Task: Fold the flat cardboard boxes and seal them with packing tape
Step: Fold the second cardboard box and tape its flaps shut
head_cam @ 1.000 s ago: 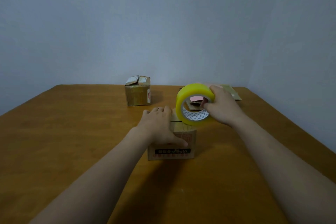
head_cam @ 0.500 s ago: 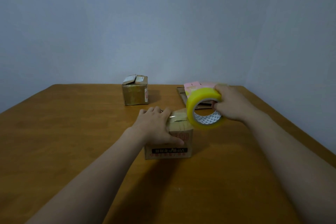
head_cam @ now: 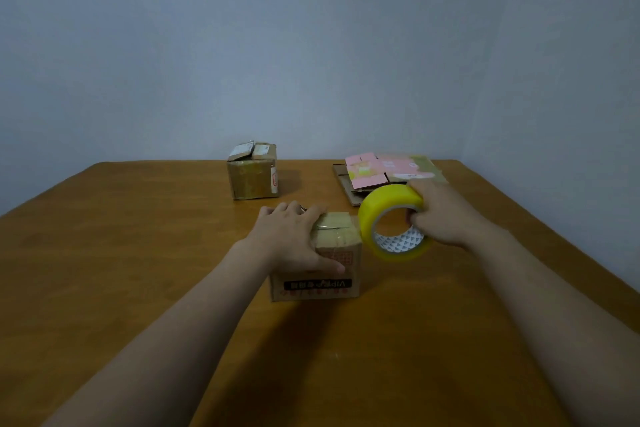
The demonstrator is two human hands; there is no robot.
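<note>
A small brown cardboard box (head_cam: pixel 337 253) with a black label on its near side stands on the table in front of me. My left hand (head_cam: pixel 294 239) lies flat on its top, pressing the flaps down. My right hand (head_cam: pixel 441 218) grips a yellow roll of packing tape (head_cam: pixel 391 222) just to the right of the box, at the height of its top. The roll stands on edge, its hole facing me. Clear tape shows on the box top; whether a strip runs from the roll to the box I cannot tell.
A second folded brown box (head_cam: pixel 252 172) stands farther back on the wooden table (head_cam: pixel 138 253), its top flaps slightly raised. A stack of flat cardboard with a pink sheet on top (head_cam: pixel 381 172) lies at the back right. Grey walls close the back and right.
My right hand has carried the tape roll from above the box's far side to the right and down, beside the box. My left hand stays pressed on the box top.
</note>
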